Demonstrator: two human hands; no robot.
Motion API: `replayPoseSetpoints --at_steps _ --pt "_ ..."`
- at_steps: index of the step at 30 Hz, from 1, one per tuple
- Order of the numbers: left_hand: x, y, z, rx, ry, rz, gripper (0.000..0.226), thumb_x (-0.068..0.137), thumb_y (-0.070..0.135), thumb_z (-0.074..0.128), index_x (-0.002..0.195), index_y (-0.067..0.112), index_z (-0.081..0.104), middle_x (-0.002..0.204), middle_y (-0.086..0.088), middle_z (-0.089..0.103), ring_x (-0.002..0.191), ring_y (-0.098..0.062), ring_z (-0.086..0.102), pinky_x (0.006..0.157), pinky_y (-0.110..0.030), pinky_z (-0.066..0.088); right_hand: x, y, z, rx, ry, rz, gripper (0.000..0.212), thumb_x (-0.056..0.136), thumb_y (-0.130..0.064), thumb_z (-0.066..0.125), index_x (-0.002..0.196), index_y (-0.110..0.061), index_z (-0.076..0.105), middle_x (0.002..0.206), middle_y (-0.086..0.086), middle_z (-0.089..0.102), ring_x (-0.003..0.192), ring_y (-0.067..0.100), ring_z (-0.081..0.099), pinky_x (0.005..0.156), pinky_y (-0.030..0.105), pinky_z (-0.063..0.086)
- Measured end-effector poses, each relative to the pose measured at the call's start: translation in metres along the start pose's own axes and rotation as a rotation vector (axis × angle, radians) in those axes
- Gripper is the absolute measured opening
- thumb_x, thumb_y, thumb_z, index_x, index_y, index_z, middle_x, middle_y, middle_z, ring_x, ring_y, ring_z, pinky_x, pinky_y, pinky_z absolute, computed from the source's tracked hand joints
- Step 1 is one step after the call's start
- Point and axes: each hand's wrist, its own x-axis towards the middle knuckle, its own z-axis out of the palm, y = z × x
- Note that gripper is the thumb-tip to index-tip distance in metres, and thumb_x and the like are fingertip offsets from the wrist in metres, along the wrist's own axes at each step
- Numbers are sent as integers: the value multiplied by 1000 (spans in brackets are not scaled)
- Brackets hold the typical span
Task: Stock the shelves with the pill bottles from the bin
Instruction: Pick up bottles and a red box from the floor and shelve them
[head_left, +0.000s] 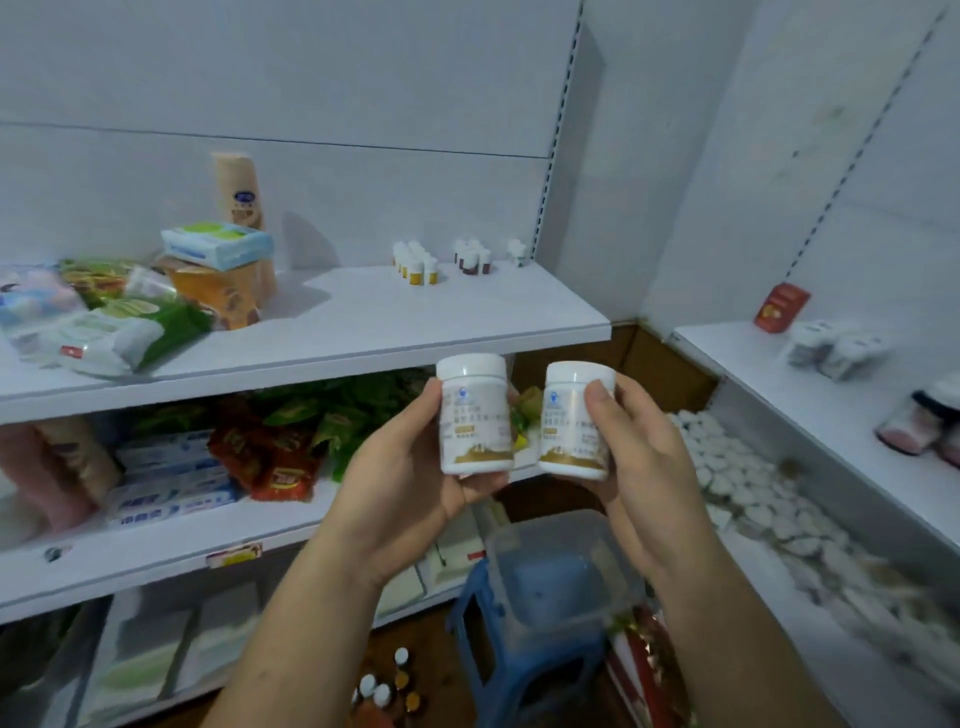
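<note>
Head view, centre of the frame: I hold two white pill bottles, one per hand, raised side by side just below the front edge of the upper shelf. My left hand is clamped on the left bottle, thumb across the label and fingers wrapped behind. My right hand is clamped likewise on the right bottle, thumb pressed near the cap. Both bottles stand upright with labels towards the camera, close together but not touching. I judge this grip keeps them level for setting down base-first and lets the labels face outward on the shelf. Below, at lower centre, the clear bin sits on a blue stool, placed within easy reach of the shelves; its contents I cannot make out. On the upper shelf, towards the upper centre, three clusters of small bottles already stand in a row near the back wall. The count within each cluster is too blurred to give. A few more small bottles lie on the floor at the bottom of the frame.
</note>
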Motion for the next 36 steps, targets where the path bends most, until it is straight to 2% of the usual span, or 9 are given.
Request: replayPoseSetpoints --at_steps 6,10,14,17,21,27,31,34,36 --pt "18 -47 26 41 -165 -201 44 105 39 48 131 14 73 127 -19 71 102 -30 72 74 -37 63 -59 -13 -41 -96 309 -6 28 100 -38 63 123 -22 70 110 9 77 99 27 76 77 46 62" --pt "14 -99 78 50 -351 -353 44 105 35 45 131 12 71 125 -17 73 99 -28 76 72 -38 64 -119 -32 -92 -22 531 -6 41 98 -39 65 131 -15 68 122 16 74 114 38 71 95 65 56" --pt "-8 -155 141 141 -511 -466 48 108 38 43 143 11 61 140 -24 64 125 -41 62 104 -53 51 -193 -62 -146 -16 735 -83 50 86 -41 65 127 -13 69 119 13 75 110 32 72 88 53 60" --pt "-33 -195 190 229 -641 -490 50 101 41 51 140 11 63 138 -27 63 119 -37 63 98 -50 52 -248 -80 -186 -34 872 -118 38 96 -35 63 125 -11 68 116 13 75 106 33 73 82 47 59" --pt "-77 -256 255 286 -760 -510 48 96 36 56 136 11 65 126 -16 73 109 -27 74 81 -36 62 -324 -98 -242 -94 1012 -165 33 100 -34 61 126 -17 69 116 10 76 109 32 73 88 53 61" --pt "-162 -370 369 323 -925 -596 50 92 38 59 133 11 65 126 -15 74 109 -29 74 86 -42 63 -460 -136 -327 -233 1199 -198 43 86 -56 68 123 -33 70 114 -1 77 107 22 74 95 56 59" --pt "-227 -439 435 312 -1059 -677 51 96 37 53 137 8 62 130 -16 72 115 -32 72 83 -40 63 -551 -158 -384 -254 1360 -190 72 70 -81 73 132 -47 63 124 -7 72 116 21 69 100 55 56" --pt "-271 -483 477 326 -1151 -739 49 101 36 48 139 8 61 132 -17 71 118 -34 70 84 -43 64 -610 -172 -412 -237 1480 -220 54 73 -76 74 121 -54 65 121 -12 72 116 17 69 101 52 56" --pt "-297 -510 501 328 -1185 -780 50 99 37 49 139 10 62 133 -16 71 121 -35 69 94 -50 61 -645 -179 -427 -244 1531 -238 44 85 -65 71 125 -47 67 124 -9 73 116 18 70 101 50 56"
